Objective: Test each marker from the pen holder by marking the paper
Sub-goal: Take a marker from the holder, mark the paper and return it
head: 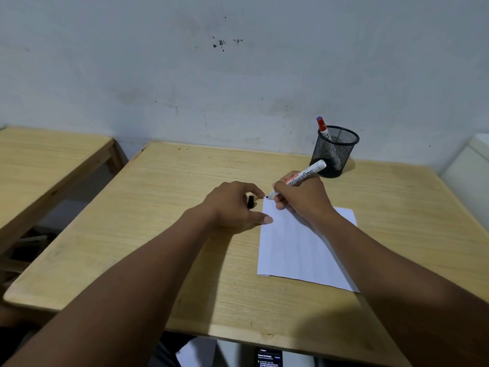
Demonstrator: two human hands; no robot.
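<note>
The marker [299,180], white-barrelled with its black tip bared, is gripped in the right hand [299,197] like a pen, the tip resting at the far left corner of the paper [299,250], right at the edge. The left hand [232,205] lies on the wooden table [158,234] just beside the sheet, fingers curled around the black cap [250,201] while the thumb reaches to the paper's left edge, seemingly to steady it. To do this step well, I judge the tip should be drawn a little inward from the corner so the stroke lands fully on the sheet and not on the wood; light, even pressure and a short line would be enough to show whether ink flows. The left thumb should press the edge so the sheet does not slide under the stroke. The paper shows no marks that I can make out. Behind the right hand, near the wall, stands the black mesh pen holder [334,152] with a red-capped marker [322,127] leaning in it, apparently waiting its turn.
</note>
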